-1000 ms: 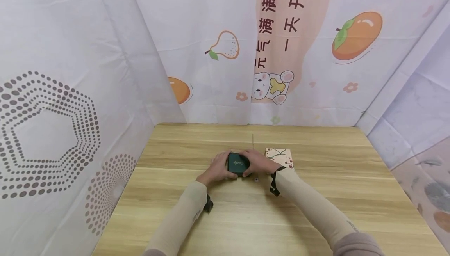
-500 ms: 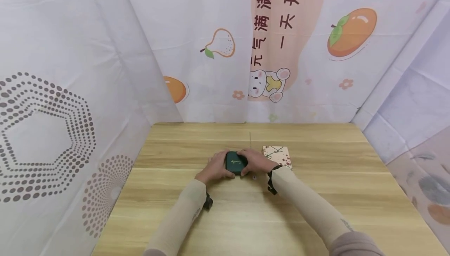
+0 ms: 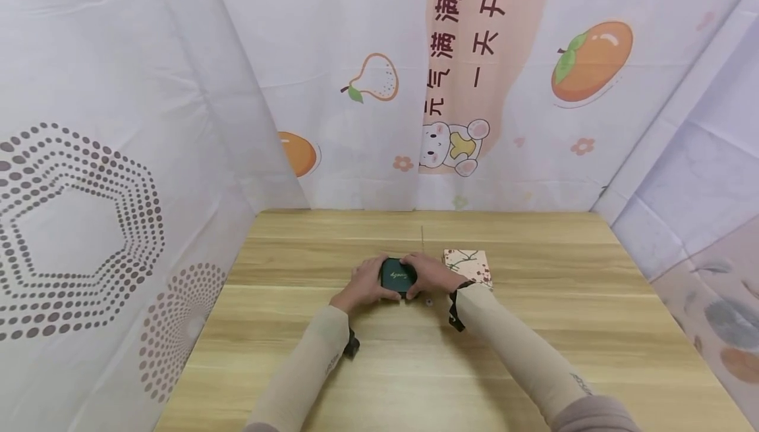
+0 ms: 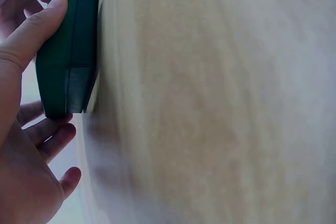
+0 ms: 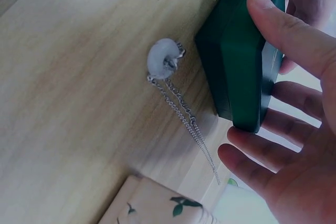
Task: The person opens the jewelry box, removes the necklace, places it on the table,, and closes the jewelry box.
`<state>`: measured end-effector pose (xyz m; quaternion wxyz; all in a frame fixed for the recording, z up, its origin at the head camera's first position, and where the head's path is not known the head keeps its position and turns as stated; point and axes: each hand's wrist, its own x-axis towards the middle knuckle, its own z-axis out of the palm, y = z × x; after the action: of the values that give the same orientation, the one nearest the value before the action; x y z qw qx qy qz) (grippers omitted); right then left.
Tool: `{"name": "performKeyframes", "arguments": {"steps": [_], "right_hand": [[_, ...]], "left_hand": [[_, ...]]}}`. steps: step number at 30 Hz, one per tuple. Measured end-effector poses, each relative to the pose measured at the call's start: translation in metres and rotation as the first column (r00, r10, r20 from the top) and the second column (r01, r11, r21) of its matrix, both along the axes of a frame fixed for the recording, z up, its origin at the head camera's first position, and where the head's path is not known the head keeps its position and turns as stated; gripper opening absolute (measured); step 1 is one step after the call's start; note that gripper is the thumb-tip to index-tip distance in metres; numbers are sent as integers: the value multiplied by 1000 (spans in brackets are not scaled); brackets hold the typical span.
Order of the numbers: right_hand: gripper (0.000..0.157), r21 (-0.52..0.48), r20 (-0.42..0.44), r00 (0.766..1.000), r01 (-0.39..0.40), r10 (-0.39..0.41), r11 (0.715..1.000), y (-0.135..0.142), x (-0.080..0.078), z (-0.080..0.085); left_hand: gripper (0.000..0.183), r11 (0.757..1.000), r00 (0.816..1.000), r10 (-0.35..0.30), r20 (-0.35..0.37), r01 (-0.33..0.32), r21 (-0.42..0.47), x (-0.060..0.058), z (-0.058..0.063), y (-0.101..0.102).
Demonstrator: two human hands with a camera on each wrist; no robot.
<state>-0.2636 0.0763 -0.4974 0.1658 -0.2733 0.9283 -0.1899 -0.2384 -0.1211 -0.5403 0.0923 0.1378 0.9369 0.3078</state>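
Note:
A small dark green jewelry box (image 3: 396,276) with gold lettering on its lid stands between both hands. My left hand (image 3: 366,282) grips its left side, thumb at the near face and fingers round the far side. My right hand (image 3: 433,274) holds the opposite side the same way. The left wrist view shows the box (image 4: 63,56) with its lid seam closed and the left thumb (image 4: 39,30) pressed on the near face. Just right of it, in the right wrist view, lies a necklace with a white ring-shaped pendant (image 5: 160,60) and a silver chain (image 5: 190,121).
A cream box (image 3: 468,266) with a floral print lies on the wooden table (image 3: 534,353), beyond the right wrist. White printed curtains (image 3: 350,30) stand along the back and sides of the table.
The head view has shifted slightly. Both hands keep their hold on the green jewelry box, which stays in about the same spot.

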Motion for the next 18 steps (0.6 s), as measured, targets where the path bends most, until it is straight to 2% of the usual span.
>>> {"name": "performKeyframes", "arguments": {"steps": [9,18], "right_hand": [[83,-39,23,1000,3,-2,999,3,1,-2],[83,-29,17,1000,3,-2,1000,3,1,-1]], "left_hand": [[96,1000,1000,-3,-15,3,-1,2,3,2],[95,1000,1000,10,-23,-9,2,4,4,3]]}}
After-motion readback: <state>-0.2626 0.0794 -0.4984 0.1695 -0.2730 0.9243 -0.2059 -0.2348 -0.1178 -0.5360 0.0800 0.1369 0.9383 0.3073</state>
